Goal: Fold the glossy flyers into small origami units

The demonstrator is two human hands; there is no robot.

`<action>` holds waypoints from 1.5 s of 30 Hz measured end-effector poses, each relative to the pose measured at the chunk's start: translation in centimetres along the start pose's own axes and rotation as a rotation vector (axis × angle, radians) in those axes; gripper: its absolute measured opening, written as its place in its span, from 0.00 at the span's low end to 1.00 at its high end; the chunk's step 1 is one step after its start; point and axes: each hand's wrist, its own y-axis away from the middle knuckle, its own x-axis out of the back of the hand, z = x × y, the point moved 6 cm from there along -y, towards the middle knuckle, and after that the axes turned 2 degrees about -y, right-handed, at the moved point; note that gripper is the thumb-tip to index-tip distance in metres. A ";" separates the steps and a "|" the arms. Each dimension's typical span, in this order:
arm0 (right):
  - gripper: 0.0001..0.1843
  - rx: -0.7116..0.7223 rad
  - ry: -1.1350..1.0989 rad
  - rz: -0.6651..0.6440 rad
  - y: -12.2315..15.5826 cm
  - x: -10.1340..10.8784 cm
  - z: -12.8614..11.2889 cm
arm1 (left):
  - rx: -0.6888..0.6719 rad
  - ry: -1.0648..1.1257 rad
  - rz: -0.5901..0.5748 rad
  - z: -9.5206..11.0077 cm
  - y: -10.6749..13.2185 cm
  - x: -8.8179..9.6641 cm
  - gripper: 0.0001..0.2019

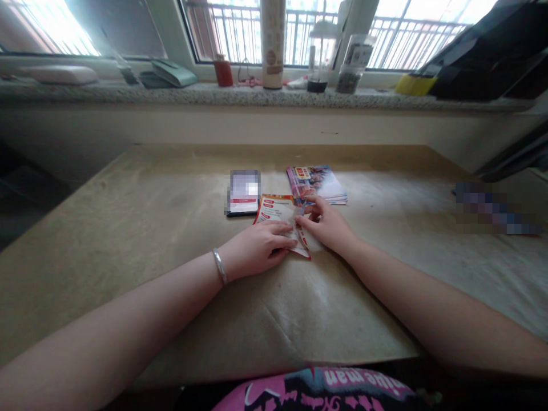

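A printed leaflet (pixel 274 210) with red edges and red labels lies on the table in front of me, its right side folded over at a slant. My left hand (pixel 261 244), with a silver bangle at the wrist, rests on the leaflet's lower part with fingers stretched out. The fingers of my right hand (pixel 322 220) pinch the folded right edge near its upper corner. Just behind that hand is a stack of colourful flyers (pixel 317 181). A phone (pixel 243 194) with a lit, blurred screen lies to the left of the leaflet.
The table (pixel 171 194) has a tan cover. Beyond it, a stone windowsill (pixel 240 97) carries a red jar (pixel 223 71), a tall cylinder (pixel 273 45), clear containers (pixel 353 63) and a pale green case (pixel 171 74). A blurred item (pixel 496 208) lies at the right edge.
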 end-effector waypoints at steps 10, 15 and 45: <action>0.12 -0.041 0.022 0.034 -0.1 0.6 -0.2 | -0.021 -0.041 -0.070 0.4 0.1 -0.7 0.20; 0.14 -0.053 0.011 -0.012 0.2 0.8 -0.3 | 0.039 -0.202 -0.037 0.4 0.1 -0.1 0.16; 0.07 0.222 0.185 -0.116 1.9 1.2 -2.9 | 0.084 -0.272 0.222 -0.4 0.6 1.4 0.45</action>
